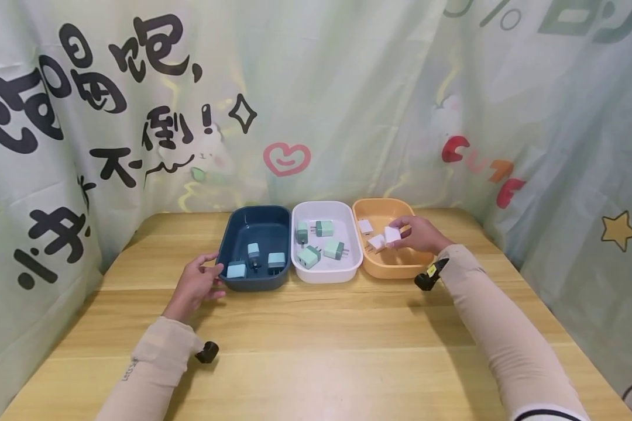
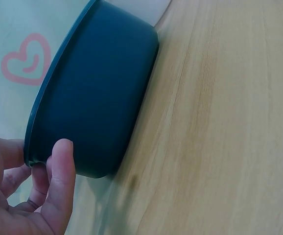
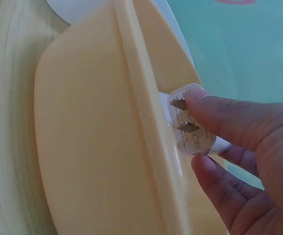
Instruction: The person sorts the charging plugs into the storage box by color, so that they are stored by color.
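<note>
My right hand [image 1: 422,235] reaches over the orange tray [image 1: 392,271] and pinches a white charger plug [image 1: 392,234] between thumb and fingers. In the right wrist view, the two metal prongs of this held plug [image 3: 198,139] face the camera, beside the tray's rim. Two more white charger plugs [image 1: 366,227] lie in the orange tray. At the left, my left hand [image 1: 193,285] grips the near left corner of the dark blue tray [image 1: 257,224], its thumb at the rim and fingers against the outer wall [image 2: 92,93]. Inside that tray are three light blue charger plugs [image 1: 276,259].
Between the two trays stands a white tray [image 1: 326,277] with several green charger plugs [image 1: 324,228]. All three trays stand side by side toward the back of the wooden table [image 1: 316,351]. A printed curtain [image 1: 347,105] hangs behind and around the table.
</note>
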The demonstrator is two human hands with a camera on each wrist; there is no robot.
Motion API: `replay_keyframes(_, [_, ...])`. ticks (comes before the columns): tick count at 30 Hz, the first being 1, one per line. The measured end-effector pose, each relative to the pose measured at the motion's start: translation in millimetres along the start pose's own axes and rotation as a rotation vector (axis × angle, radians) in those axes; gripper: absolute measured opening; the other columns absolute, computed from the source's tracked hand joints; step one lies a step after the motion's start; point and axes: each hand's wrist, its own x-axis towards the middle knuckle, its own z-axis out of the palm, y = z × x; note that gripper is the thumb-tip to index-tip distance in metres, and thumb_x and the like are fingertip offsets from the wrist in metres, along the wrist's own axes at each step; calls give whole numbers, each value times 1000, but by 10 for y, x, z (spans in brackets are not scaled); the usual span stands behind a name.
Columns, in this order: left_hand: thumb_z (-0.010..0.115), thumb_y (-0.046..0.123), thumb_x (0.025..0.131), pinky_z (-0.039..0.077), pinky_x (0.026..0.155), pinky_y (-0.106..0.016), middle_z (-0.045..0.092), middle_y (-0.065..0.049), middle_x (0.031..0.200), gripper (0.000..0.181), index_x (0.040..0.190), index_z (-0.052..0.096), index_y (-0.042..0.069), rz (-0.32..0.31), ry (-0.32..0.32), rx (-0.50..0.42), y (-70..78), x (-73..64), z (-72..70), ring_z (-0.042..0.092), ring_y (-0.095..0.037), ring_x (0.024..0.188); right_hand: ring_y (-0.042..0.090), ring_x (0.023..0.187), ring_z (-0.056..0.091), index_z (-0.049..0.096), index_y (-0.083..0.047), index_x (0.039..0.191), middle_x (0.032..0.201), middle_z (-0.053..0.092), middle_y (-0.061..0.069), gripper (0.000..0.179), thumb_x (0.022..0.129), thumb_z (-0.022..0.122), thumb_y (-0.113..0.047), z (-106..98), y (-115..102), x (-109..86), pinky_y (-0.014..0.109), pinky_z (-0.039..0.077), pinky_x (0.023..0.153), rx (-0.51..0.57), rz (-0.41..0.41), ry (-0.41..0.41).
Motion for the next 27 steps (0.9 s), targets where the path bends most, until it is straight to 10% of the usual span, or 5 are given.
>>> replay_keyframes(27, [52, 18, 102, 59, 69, -34, 48, -18, 114, 51, 150, 36, 12, 6, -8, 68, 86, 20, -40, 56, -27, 87, 46, 115, 54, 52, 10, 128, 129, 52, 31, 52, 89, 72, -16, -221, -76, -181, 52, 47, 96, -7, -6, -77])
